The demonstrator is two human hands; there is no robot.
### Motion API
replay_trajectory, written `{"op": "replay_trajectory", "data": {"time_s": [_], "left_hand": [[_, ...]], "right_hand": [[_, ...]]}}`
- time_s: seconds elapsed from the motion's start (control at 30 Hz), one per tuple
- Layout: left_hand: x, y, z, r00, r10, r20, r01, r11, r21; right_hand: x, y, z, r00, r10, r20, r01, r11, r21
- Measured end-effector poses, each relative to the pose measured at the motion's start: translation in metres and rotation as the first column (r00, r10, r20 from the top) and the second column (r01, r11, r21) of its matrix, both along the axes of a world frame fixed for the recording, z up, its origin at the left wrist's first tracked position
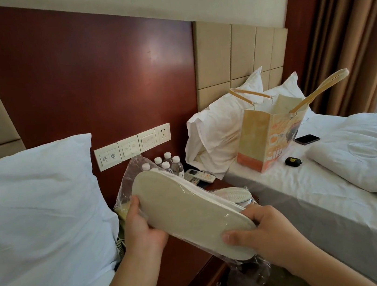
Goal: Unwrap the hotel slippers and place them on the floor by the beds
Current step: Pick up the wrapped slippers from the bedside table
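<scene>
Slippers (193,212), a flat pale pair stacked sole-up, held at centre frame between two beds, above a dark wooden nightstand (183,261); wrapped in a clear plastic sleeve (130,176) whose loose open end stands up at 11 o'clock, probably so the pair can slide out. Left hand (142,230) at 9 o'clock of the pair, thumb on the sole, fingers curled beneath, closed on the wrapped edge. Right hand (261,227) at 4 o'clock, thumb and fingers pinched on the heel end, likely bracing it for the pull. Not yet on the floor; unwrapping seems under way. Second wrapped pair (232,195) lying on the nightstand at 2 o'clock. Water bottles (168,164) and remote control (200,176) at 12 o'clock. Orange paper bag (270,140) upright on the right bed (337,194), mouth open, contents hidden; phone (306,139) beside it.
</scene>
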State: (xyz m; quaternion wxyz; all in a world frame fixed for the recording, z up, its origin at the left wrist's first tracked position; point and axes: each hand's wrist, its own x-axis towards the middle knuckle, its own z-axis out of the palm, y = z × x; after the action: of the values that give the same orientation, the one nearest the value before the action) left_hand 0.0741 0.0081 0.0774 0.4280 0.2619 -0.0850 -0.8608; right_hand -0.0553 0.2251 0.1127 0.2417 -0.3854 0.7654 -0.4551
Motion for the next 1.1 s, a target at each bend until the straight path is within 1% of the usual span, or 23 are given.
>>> {"op": "replay_trajectory", "data": {"time_s": [0.1,0.23,0.33,0.5,0.57,0.67,0.8,0.83,0.93,1.1], "left_hand": [[0.002,0.001,0.001,1.0,0.0,-0.014,0.0,1.0,0.02],[0.006,-0.001,0.004,1.0,0.012,0.016,-0.013,1.0,0.027],[0.011,-0.005,0.002,1.0,-0.017,0.026,0.018,1.0,-0.021],[0.012,0.001,-0.005,0.999,-0.044,-0.02,0.04,0.981,-0.189],[0.009,0.014,-0.008,0.997,-0.077,-0.019,0.072,0.977,-0.2],[0.001,0.04,-0.019,0.994,-0.111,-0.011,0.108,0.982,-0.157],[-0.006,0.055,-0.022,0.991,-0.118,0.055,0.124,0.987,-0.106],[-0.006,0.054,-0.021,0.991,-0.119,0.068,0.126,0.986,-0.107],[-0.006,0.053,-0.018,0.989,-0.126,0.08,0.136,0.981,-0.14],[-0.009,0.058,-0.012,0.987,-0.134,0.09,0.146,0.978,-0.147]], "right_hand": [[-0.005,0.004,0.005,1.0,0.004,0.031,-0.004,1.0,0.013],[-0.014,0.01,0.013,0.998,-0.013,0.053,0.014,1.0,-0.014],[-0.021,0.015,0.018,0.997,-0.02,0.073,0.022,0.999,-0.026],[-0.024,0.02,0.02,0.994,-0.024,0.106,0.028,0.999,-0.039],[-0.023,0.019,0.019,0.993,-0.032,0.111,0.036,0.999,-0.031],[-0.019,0.016,0.016,0.994,-0.034,0.104,0.036,0.999,-0.02],[-0.015,0.016,0.018,0.997,0.004,0.071,-0.008,0.999,0.046],[-0.016,0.016,0.02,0.998,0.027,0.05,-0.03,0.997,0.074],[-0.015,0.016,0.028,0.991,0.11,-0.082,-0.095,0.981,0.169],[-0.007,0.012,0.035,0.982,0.137,-0.128,-0.103,0.965,0.24]]}}
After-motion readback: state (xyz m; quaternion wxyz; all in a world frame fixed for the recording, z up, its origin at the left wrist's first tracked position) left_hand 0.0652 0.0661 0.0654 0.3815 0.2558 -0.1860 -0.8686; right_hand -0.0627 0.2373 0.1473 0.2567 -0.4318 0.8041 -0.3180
